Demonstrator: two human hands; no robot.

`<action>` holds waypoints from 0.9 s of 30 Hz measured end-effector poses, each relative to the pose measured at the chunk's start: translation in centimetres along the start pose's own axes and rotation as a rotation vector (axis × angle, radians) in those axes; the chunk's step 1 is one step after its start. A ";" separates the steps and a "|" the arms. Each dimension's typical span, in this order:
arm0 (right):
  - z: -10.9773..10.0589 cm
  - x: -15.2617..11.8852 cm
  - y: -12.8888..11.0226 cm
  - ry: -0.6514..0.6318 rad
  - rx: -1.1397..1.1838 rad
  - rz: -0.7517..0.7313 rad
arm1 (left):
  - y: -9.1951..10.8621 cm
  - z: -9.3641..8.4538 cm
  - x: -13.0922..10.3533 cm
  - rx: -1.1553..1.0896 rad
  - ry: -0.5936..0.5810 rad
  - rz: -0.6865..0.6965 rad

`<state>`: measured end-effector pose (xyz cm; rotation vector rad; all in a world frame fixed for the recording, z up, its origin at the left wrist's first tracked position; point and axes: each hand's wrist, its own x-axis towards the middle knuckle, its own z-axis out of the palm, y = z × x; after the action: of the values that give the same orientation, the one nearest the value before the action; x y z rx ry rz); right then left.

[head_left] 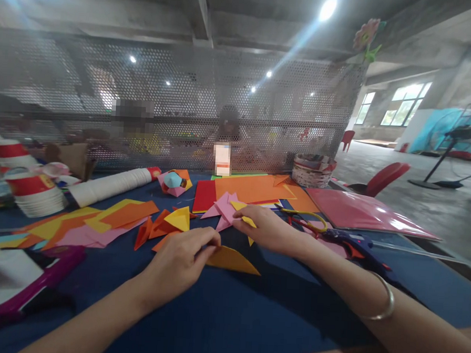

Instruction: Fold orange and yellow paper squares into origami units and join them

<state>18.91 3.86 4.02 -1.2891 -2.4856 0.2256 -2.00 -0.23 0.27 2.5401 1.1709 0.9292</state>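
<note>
My left hand (190,256) pinches the upper left edge of a folded yellow-orange paper piece (235,261) above the blue tablecloth (212,317). My right hand (258,225) is curled over a small yellow paper piece (252,223), gripped between thumb and fingers. Just left of that hand lies a folded pink paper shape (225,207). Folded orange papers (162,224) with a yellow one (180,218) lie behind my left hand. A silver bangle circles my right forearm.
Loose coloured sheets (123,215) and stacked paper cups (37,192) are on the left. Scissors (310,222), a glue gun (363,251) and a pink sheet packet (363,212) lie right. A basket (313,171) stands before the perforated screen (184,100); people show dimly behind it.
</note>
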 end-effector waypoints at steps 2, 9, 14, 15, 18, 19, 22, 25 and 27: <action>-0.2 -0.9 -0.7 -0.057 0.084 -0.070 | 0.0 -0.1 0.1 -0.006 0.016 -0.008; -0.1 -2.8 -1.0 -0.127 0.252 -0.162 | 0.3 -0.3 0.4 -0.013 0.039 -0.047; 0.8 -3.0 -1.1 -0.031 0.241 -0.112 | 0.4 -0.2 0.4 -0.047 0.047 -0.082; 1.0 -3.0 -1.1 -0.007 0.236 -0.097 | 0.4 -0.2 0.4 -0.058 0.059 -0.098; 1.3 -3.0 -1.2 0.058 0.231 -0.056 | 0.3 -0.3 0.4 -0.101 0.108 -0.148; 1.4 -2.9 -1.2 0.074 0.233 -0.046 | 0.3 -0.3 0.5 -0.116 0.120 -0.161; 1.5 -2.9 -1.3 0.102 0.247 -0.027 | 0.3 -0.4 0.5 -0.148 0.141 -0.183; 1.7 -2.9 -1.4 0.100 0.272 -0.021 | 0.2 -0.4 0.5 -0.185 0.131 -0.193; 1.7 -3.0 -1.5 0.095 0.288 -0.017 | 0.1 -0.3 0.5 -0.223 0.105 -0.194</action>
<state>18.77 0.60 2.16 -1.1312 -2.2825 0.4863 -1.88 0.03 0.83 2.1849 1.2390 1.0881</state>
